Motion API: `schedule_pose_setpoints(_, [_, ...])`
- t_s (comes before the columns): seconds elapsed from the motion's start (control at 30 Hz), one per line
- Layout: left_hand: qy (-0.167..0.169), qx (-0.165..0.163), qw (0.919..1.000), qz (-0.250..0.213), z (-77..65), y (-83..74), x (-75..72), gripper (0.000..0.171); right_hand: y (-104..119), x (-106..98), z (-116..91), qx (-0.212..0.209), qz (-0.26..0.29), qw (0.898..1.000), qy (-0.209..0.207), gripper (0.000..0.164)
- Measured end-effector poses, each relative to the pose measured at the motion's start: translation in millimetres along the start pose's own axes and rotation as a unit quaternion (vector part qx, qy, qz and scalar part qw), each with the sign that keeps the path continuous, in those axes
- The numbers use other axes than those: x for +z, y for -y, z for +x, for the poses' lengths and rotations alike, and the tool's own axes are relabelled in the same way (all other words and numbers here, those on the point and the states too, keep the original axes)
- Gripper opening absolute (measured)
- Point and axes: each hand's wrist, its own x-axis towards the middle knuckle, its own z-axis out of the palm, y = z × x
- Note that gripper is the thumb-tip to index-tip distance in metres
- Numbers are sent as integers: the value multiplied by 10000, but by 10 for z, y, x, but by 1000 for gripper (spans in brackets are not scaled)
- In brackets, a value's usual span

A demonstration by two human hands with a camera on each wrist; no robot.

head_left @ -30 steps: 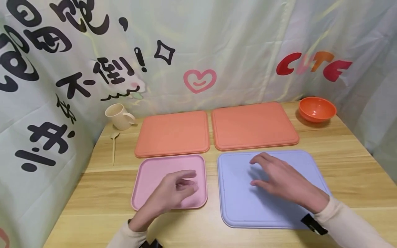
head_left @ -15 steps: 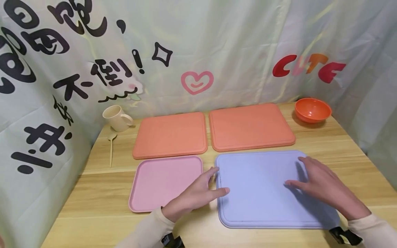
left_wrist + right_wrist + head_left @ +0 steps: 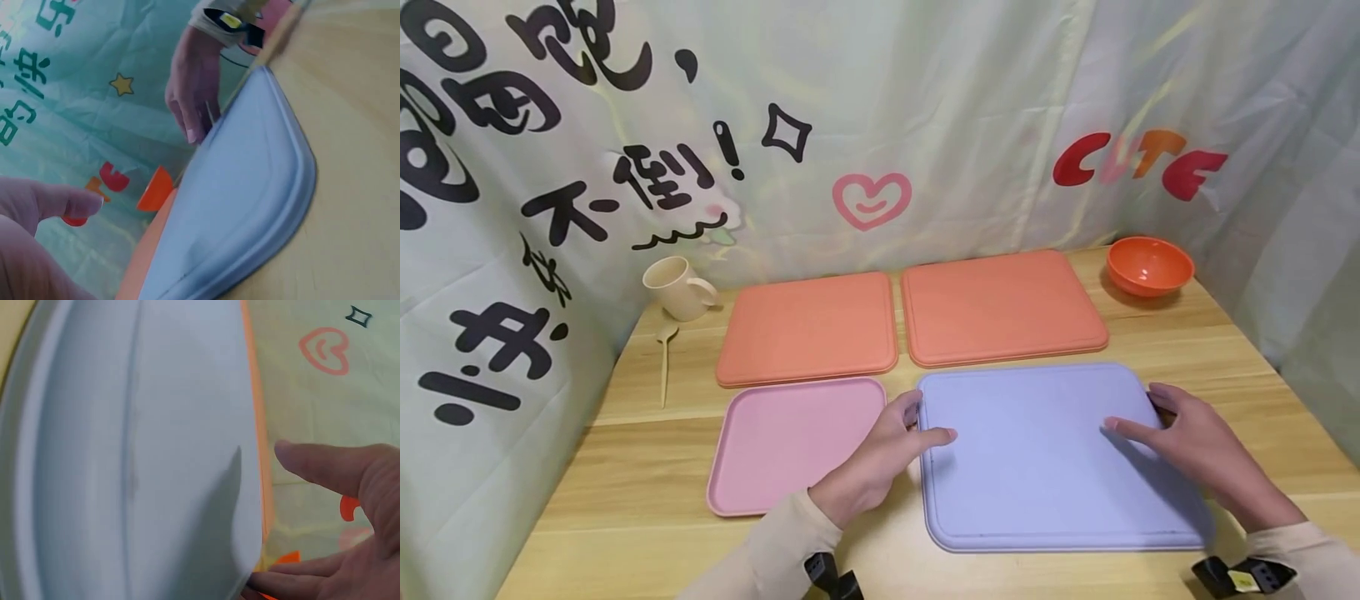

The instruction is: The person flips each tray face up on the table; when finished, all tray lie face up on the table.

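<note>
A pale blue rectangular tray (image 3: 1045, 458) lies flat at the front right of the table in the head view. My left hand (image 3: 880, 450) is at its left edge, fingers reaching down beside the rim and thumb held over the top. Across from it, my right hand (image 3: 1195, 442) has its fingertips at the right edge, its thumb above the surface. Both thumbs stand apart from the tray, as the left thumb (image 3: 69, 203) and right thumb (image 3: 325, 464) show in the wrist views. Whether the fingertips touch the rim is hidden. A pink tray (image 3: 790, 442) lies left of the blue one.
Two orange trays (image 3: 808, 325) lie side by side behind, the right orange tray (image 3: 1000, 304) nearer the orange bowl (image 3: 1150, 267). At the back left stand a beige mug (image 3: 677, 287) and a beige spoon (image 3: 665, 358). A printed curtain (image 3: 955, 125) closes off the back.
My left hand has moved right, from over the pink tray to the blue tray's left edge. My right hand has moved right, from above the blue tray to its right edge.
</note>
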Motion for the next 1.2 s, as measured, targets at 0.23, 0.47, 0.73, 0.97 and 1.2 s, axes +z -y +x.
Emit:
schedule_pose_setpoints(0.23, [-336,-137,9983,-460,35,-36,-21,90,-40,-10,-11,118,777,9969,-7,110])
schedule_pose_setpoints(0.47, [-476,-169,9930,-1066,25,-82,-77,81,0,-67,-25,437,1876,9810,222,107])
schedule_pose_setpoints(0.73, [-641,-359,9813,-1781,7,-205,-124,80,97,-127,-61,483,2376,9701,111,103])
schedule_pose_setpoints(0.97, [-541,-172,9728,-2247,-49,-339,-227,80,136,-155,-89,-99,3002,9534,-269,93])
schedule_pose_setpoints(1.2, [-434,530,9862,-1504,-97,-450,-331,77,207,-189,-137,-499,3921,9174,-470,89])
